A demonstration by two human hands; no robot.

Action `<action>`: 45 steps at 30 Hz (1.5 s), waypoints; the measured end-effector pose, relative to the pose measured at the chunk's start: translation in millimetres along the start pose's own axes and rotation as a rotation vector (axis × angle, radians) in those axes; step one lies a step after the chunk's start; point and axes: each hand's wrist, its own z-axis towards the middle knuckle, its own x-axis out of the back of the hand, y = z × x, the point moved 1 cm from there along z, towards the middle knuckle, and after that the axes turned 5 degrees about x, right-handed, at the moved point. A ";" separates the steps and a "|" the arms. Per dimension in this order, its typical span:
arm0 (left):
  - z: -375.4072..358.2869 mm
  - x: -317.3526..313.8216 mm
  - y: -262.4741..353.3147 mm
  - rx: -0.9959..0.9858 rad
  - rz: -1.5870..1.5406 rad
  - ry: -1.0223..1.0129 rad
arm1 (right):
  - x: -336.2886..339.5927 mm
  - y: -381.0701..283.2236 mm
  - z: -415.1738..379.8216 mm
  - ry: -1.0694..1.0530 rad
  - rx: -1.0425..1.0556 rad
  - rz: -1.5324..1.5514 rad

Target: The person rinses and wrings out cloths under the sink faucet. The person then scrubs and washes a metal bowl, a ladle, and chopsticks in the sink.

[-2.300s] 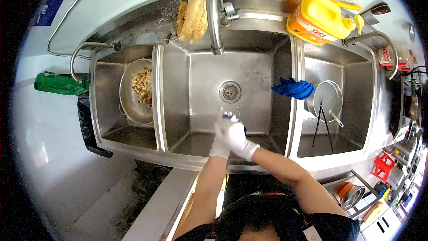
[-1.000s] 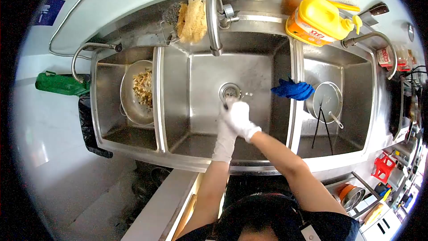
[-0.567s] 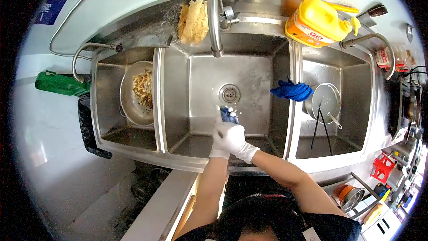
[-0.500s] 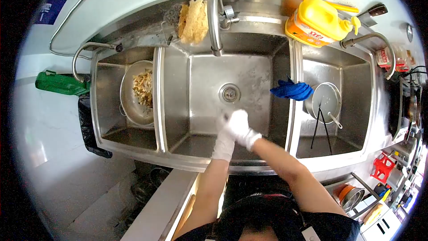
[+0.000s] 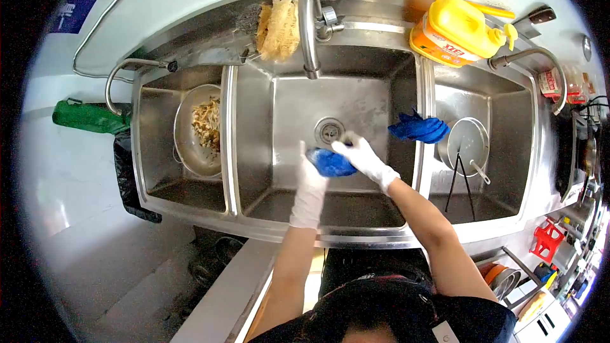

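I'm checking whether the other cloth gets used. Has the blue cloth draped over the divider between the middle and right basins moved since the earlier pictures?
No. The draped blue cloth lies on the same divider, level with the drain, as before.

White gloves on both hands: left hand (image 5: 311,174), right hand (image 5: 362,154); forearms bare, dark short-sleeved top.

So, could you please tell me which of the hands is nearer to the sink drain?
The right. The right hand reaches up beside the sink drain, fingertips just right of it, holding the blue cloth. The left hand grips the cloth lower down, farther from the drain.
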 end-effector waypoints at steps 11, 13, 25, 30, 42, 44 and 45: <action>8.5 33.7 17.9 -0.193 0.531 -0.036 | 43.7 -12.0 5.8 0.147 0.021 0.941; 12.4 36.0 0.9 -0.056 0.177 -0.298 | 25.6 -2.8 13.4 0.160 -0.003 0.959; -0.5 17.8 -47.1 -0.048 0.053 -0.204 | -31.6 -31.5 -10.3 0.053 0.182 -0.432; 5.0 51.3 -35.9 -0.103 0.008 -0.564 | -54.8 -42.2 -59.9 0.148 0.545 -0.541; 22.7 33.3 -42.8 -0.025 0.170 -0.472 | -48.6 -25.7 -46.7 0.266 0.379 -0.472; -9.5 10.3 -36.5 -0.053 0.184 -0.280 | -22.1 -19.0 -13.7 0.376 0.229 -0.405; -27.4 -1.8 -30.0 0.068 0.055 -0.338 | -10.9 -11.6 -5.7 0.305 0.105 -0.378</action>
